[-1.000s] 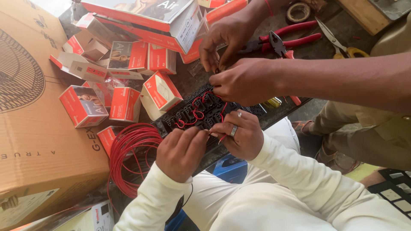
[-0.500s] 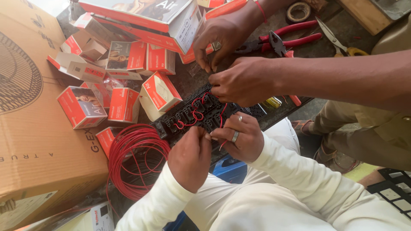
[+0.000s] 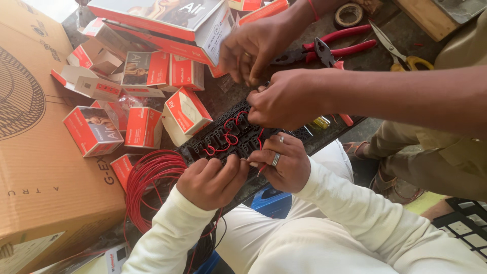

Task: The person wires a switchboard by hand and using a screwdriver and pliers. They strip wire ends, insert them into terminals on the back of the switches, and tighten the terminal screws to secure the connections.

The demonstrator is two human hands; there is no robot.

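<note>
A black switch panel [image 3: 231,133] with short red wire loops lies across my lap and the bench edge. My left hand [image 3: 212,180] is curled at its near edge, fingers pinching a red wire against the panel. My right hand [image 3: 280,163], with a silver ring, presses on the panel beside it, thumb and forefinger meeting my left fingers. Another person's two hands [image 3: 276,96] work on the far side of the same panel. A coil of red wire [image 3: 152,180] lies left of my left hand.
Several small red and white boxes [image 3: 144,127] are scattered left of the panel, larger flat boxes [image 3: 167,20] behind. A big cardboard carton [image 3: 40,152] fills the left. Red-handled pliers [image 3: 329,48], scissors [image 3: 401,53] and a tape roll [image 3: 347,14] lie on the bench.
My left hand has slid right along the panel's near edge until it meets my right fingers. The other person's upper hand has shifted slightly. The panel stays put.
</note>
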